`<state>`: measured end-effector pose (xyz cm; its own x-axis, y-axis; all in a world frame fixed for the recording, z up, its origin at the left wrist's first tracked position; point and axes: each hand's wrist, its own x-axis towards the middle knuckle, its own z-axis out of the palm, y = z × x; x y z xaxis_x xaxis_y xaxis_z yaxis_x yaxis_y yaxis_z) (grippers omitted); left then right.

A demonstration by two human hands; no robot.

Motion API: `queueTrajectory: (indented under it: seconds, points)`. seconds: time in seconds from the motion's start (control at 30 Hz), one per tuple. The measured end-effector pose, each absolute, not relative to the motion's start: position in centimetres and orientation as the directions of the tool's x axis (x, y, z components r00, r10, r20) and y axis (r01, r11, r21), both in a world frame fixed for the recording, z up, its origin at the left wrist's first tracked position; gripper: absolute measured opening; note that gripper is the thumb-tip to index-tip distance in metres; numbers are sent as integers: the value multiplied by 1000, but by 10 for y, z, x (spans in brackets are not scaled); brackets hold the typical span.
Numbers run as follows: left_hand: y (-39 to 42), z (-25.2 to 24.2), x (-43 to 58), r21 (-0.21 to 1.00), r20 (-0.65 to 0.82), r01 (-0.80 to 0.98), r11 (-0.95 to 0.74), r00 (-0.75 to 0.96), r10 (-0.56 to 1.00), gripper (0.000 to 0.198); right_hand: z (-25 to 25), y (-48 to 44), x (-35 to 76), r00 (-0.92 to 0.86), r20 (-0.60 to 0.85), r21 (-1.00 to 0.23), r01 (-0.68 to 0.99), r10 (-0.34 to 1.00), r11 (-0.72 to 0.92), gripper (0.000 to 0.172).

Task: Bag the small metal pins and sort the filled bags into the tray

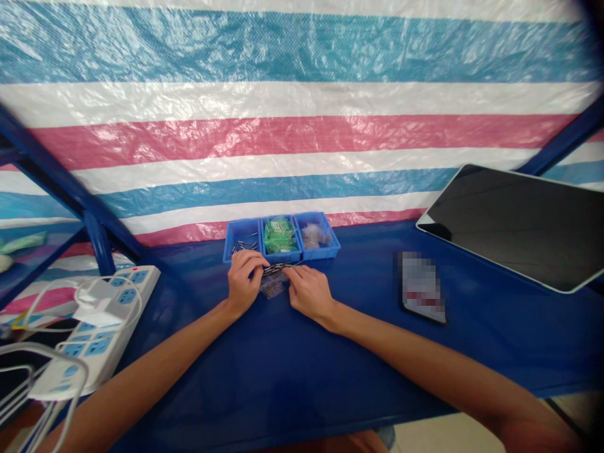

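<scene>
My left hand (244,282) and my right hand (311,292) meet in front of three small blue bins, fingers bent and closed. Several thin dark metal rods (276,268) lie between the fingertips of both hands, and each hand grips them from its own side. Just below the rods is a small clear plastic bag (274,287) on the table, with small pieces in it that are too small to name. The left bin (227,242) holds loose thin metal rods. Green packets (279,235) fill the middle bin, and clear plastic bags (315,236) lie in the right one.
The blue table (283,371) stands against a striped plastic sheet (292,135). A white power strip (111,352) with cables is at left. At right lie a phone (422,286), blurred out, and a dark-screened flat display (523,223). Blue metal frame bars (97,242) rise at the sides.
</scene>
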<state>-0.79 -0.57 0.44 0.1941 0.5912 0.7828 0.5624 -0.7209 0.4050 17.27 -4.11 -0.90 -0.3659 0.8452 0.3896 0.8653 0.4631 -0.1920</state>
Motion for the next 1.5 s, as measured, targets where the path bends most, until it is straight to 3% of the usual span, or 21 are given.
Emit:
queueTrajectory:
  seconds: [0.2, 0.43, 1.23, 1.5]
  points:
    - [-6, 3, -8, 402, 773, 536, -742, 237, 589, 18, -9, -42, 174, -355, 463, -229, 838, 812, 496, 34]
    - [-6, 3, -8, 415, 764, 520, -747, 246, 596, 19, 7, -50, 168, -350, 351, -136, 899, 869, 417, 46]
    - [-7, 5, -7, 434, 760, 458, -776, 277, 589, 18, -4, -42, 171, -451, 297, -15, 879, 842, 476, 31]
    - [-7, 5, -6, 436, 757, 459, -774, 278, 591, 20, -10, -39, 175, -500, 363, -58, 830, 786, 555, 32]
